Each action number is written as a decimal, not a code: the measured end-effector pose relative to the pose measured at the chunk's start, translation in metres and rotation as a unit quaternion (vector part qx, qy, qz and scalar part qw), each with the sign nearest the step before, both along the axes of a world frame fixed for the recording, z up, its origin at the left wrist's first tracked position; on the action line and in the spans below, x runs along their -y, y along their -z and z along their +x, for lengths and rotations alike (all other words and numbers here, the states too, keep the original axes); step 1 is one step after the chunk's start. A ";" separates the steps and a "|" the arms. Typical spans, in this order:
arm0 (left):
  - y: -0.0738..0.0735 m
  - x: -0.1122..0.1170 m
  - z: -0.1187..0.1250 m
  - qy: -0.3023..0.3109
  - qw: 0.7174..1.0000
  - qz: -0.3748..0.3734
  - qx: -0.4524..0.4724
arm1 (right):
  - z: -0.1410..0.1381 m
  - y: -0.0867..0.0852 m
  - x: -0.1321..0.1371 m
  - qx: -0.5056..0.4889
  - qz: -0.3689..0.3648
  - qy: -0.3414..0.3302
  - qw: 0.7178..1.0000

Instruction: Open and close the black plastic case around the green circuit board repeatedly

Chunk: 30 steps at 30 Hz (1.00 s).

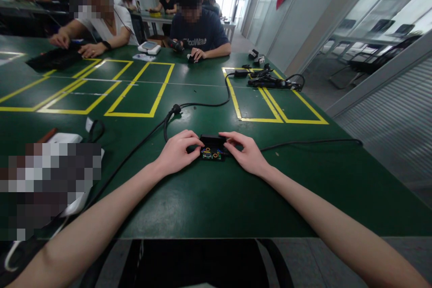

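Observation:
A small black power adapter box (212,143) lies open on the green table (202,198), its circuit board with coloured parts (212,154) showing at the near side. My left hand (177,150) grips its left end with curled fingers. My right hand (246,153) pinches its right end. A black cable (141,144) leaves the box area to the left, and another black cable (303,142) runs off to the right.
Yellow tape rectangles (141,87) mark the table. More black adapters and cables (270,81) sit at the far right. A white object (64,138) lies at the near left. Two people sit across the table, hands on small devices (192,57). Others work further back.

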<state>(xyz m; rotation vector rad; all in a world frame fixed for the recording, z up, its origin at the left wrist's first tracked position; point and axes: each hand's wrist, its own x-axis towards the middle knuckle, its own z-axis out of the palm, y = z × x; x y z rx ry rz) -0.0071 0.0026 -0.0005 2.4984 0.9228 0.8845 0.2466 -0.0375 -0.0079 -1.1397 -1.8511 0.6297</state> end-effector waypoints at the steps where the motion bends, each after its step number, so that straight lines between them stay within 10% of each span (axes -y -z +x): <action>1: 0.000 0.000 0.000 -0.001 1.000 0.000 0.000 | 0.000 0.000 0.000 -0.002 0.000 0.000 1.000; 30: -0.009 0.005 -0.001 -0.061 0.996 -0.062 -0.007 | 0.002 -0.004 0.002 -0.027 -0.010 -0.043 0.999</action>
